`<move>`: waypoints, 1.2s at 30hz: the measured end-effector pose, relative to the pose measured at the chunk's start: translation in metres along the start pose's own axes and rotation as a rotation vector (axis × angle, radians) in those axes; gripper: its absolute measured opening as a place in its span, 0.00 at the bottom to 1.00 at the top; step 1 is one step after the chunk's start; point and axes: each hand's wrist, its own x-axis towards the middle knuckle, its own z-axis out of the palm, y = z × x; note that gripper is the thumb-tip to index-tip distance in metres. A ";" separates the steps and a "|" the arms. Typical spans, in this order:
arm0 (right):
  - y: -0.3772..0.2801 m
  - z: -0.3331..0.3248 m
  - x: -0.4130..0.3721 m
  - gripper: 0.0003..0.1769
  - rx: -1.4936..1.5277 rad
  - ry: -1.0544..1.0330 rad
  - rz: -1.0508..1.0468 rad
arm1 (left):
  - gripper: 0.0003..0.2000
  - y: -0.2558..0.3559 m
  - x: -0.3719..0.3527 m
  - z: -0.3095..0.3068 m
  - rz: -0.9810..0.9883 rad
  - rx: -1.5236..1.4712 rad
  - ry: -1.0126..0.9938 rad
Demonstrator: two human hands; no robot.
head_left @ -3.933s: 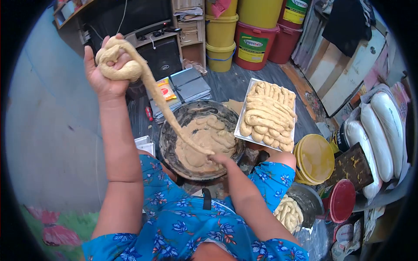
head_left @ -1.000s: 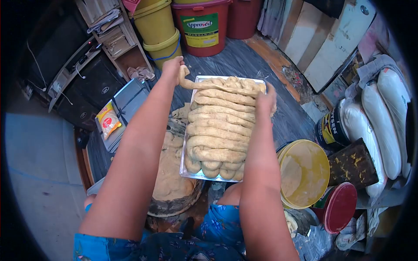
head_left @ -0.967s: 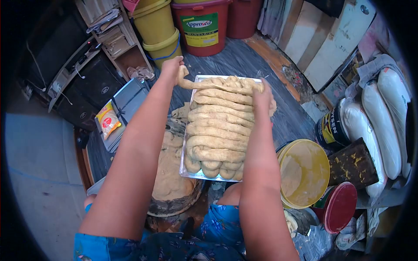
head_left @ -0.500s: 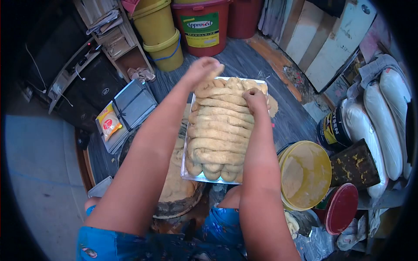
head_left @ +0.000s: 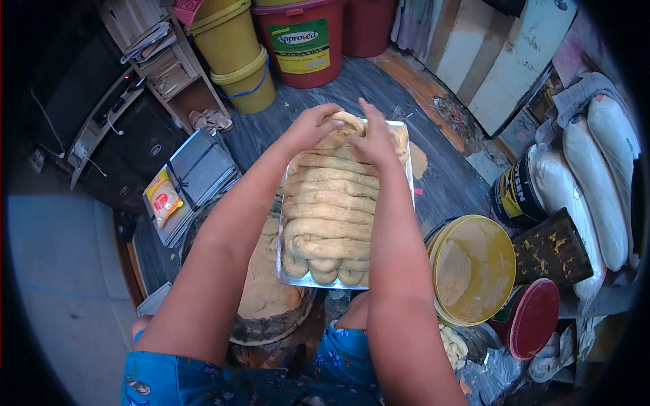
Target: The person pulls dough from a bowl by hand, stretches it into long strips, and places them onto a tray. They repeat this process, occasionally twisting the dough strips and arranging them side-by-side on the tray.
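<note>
Long ropes of pale dough (head_left: 330, 210) lie side by side across a shiny metal tray (head_left: 411, 183), with rounded ends showing at the near edge. At the tray's far end, my left hand (head_left: 313, 128) has its fingers closed on one end of a curved dough strip (head_left: 349, 122). My right hand (head_left: 376, 141) is at the strip's other side, thumb and fingers spread apart around it. Whether the right fingers touch the strip is hard to see. Below my left forearm, a round basin (head_left: 274, 335) holds a broad pale doughy mass (head_left: 267, 287), partly hidden.
Right of the tray stands a yellow bucket (head_left: 474, 271) beside a red lid (head_left: 533, 319) and long white sacks (head_left: 596, 196). Stacked flat trays (head_left: 203, 162) with a yellow packet (head_left: 162, 196) lie left. A margarine bucket (head_left: 301, 47) and yellow buckets (head_left: 247, 84) stand beyond.
My left hand has lowered to the tray's far end with the strip. My right hand has lifted off the ropes, moved left and spread its fingers. The view has shifted slightly.
</note>
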 end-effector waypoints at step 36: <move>-0.028 0.019 0.004 0.27 -0.587 -0.193 -0.009 | 0.29 0.001 -0.210 -0.085 -0.229 0.571 -0.070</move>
